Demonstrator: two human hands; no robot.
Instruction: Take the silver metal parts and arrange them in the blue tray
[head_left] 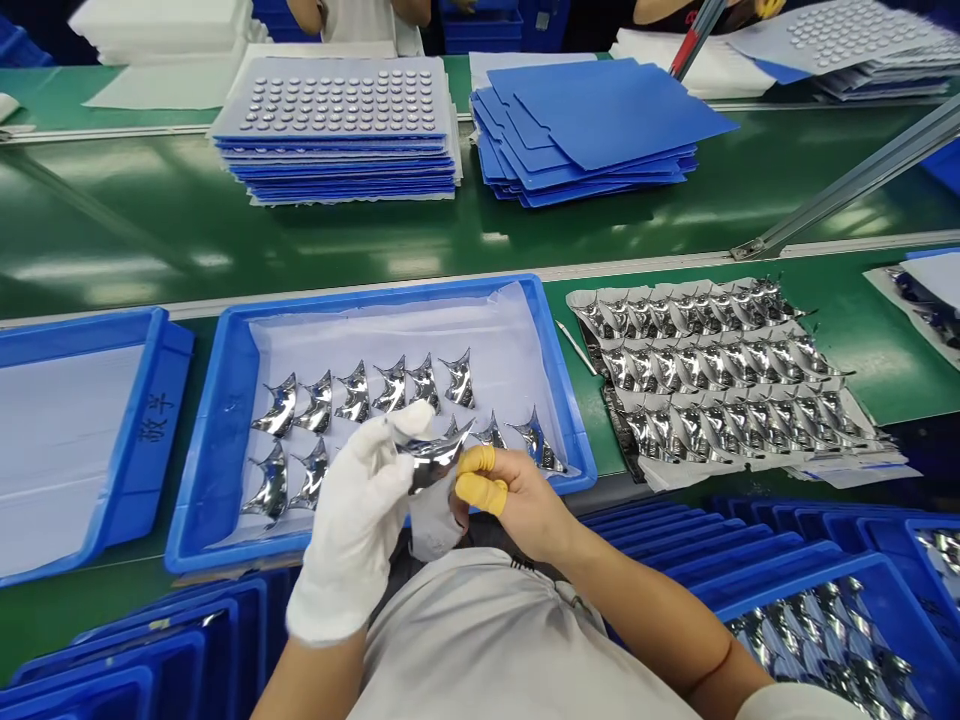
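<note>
My left hand [358,510], in a white glove, is closed on a shiny curved chrome part [433,458] held over the front edge of the blue tray [225,420]. My right hand [504,490], with yellow finger cots on thumb and forefinger, pinches a grey cloth [433,525] against the same part. In the tray, on a white liner, two rows of several chrome parts [360,392] lie side by side.
A sheet stacked with rows of chrome parts [720,370] lies to the right. Another blue tray [150,420] stands on the left. Blue sheets [592,125] and a dotted stack [337,130] sit on the green conveyor. Blue bins [825,610] stand low right. Other people stand at the far side.
</note>
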